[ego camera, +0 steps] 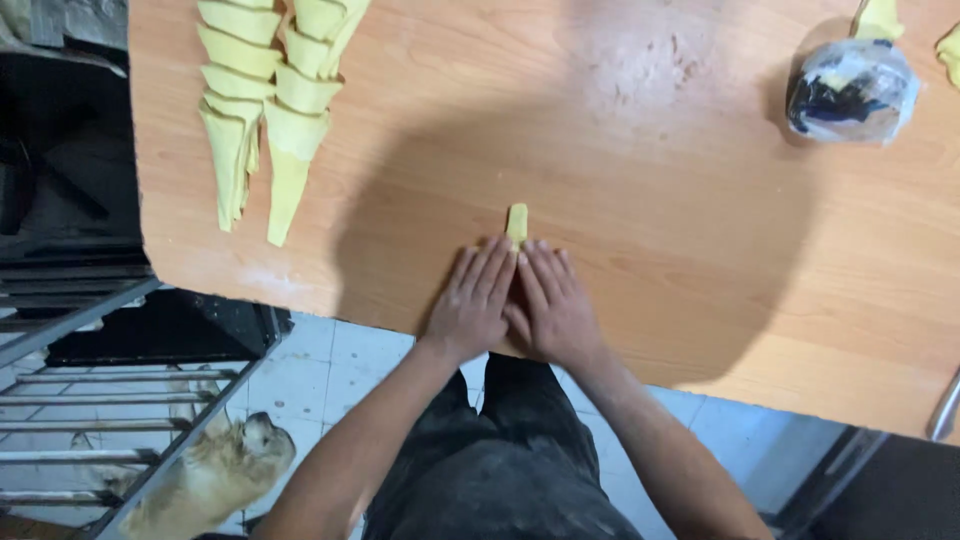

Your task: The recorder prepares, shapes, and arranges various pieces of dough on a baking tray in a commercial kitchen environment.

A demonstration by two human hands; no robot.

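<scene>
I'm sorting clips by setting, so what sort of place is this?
Probably a small bakery or home pastry workspace. Both hands, left hand and right hand, press a strip of yellow dough on a floured wooden table, with cut dough triangles laid out and metal racks nearby.

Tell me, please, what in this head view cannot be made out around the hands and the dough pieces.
- Yellow dough strip: only its far tip shows; left hand and right hand cover the rest.
- Stacked dough triangles: the frame's top edge cuts them off.
- Plastic bag: contents blurred.
- Metal bar: cut by the right edge.
</scene>
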